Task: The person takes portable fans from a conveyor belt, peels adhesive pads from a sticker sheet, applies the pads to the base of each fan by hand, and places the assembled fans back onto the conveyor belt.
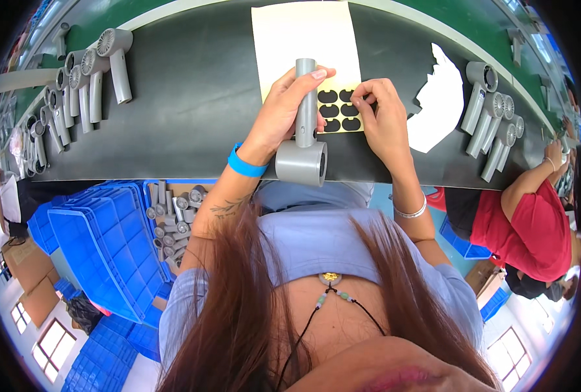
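My left hand [272, 121] is wrapped round the handle of a grey handheld fan [305, 108]. The fan's round head hangs at the near end, over the table's front edge, with its handle pointing away from me. Just right of it, my right hand [388, 124] pinches thumb and forefinger at the edge of a black sticker [347, 96]. That sticker lies in the right column of a pale yellow backing sheet [307, 39], where several black stickers [328, 111] sit in rows. My fingertips partly cover the sticker, so I cannot tell whether its edge is lifted.
Grey fans stand in rows on the dark table [186, 98], at left [94, 65] and right [493, 111]. Torn white paper [440, 104] lies beyond my right hand. Blue crates [108, 242] and a box of fan parts [173, 222] are below left. A person in red [519, 222] works at right.
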`<move>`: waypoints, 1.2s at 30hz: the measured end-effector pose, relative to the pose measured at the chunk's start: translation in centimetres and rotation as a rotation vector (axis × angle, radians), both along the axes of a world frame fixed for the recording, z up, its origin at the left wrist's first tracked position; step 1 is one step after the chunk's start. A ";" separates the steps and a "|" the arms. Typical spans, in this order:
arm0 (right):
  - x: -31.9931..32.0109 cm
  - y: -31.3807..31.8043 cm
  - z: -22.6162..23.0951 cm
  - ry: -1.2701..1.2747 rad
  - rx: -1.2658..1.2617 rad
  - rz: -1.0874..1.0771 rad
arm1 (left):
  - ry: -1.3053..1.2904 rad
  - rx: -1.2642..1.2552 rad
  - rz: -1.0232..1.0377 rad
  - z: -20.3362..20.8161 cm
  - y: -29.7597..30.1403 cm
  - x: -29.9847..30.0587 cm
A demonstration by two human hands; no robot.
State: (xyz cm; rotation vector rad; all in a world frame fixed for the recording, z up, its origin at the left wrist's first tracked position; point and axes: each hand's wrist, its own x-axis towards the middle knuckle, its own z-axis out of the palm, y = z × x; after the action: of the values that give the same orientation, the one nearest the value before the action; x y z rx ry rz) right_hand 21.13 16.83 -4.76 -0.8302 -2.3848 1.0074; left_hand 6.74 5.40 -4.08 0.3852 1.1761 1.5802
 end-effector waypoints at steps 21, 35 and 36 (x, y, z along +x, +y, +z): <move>2.8 0.1 8.0 0.660 -0.308 0.158 | 0.938 0.547 0.070 5.7 -1.8 -0.9; -0.2 -3.2 8.5 0.705 -0.472 0.182 | 1.594 0.367 0.219 4.7 -3.2 -1.9; -0.4 -3.3 8.5 0.724 -0.495 0.216 | 1.541 0.364 0.251 4.7 -3.1 -1.3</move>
State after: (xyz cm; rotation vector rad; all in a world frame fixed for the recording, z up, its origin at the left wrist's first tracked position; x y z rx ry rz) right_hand 20.78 13.54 3.77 -0.2618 -1.6417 1.6787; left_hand 5.42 2.32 0.65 1.9827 2.0534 1.6137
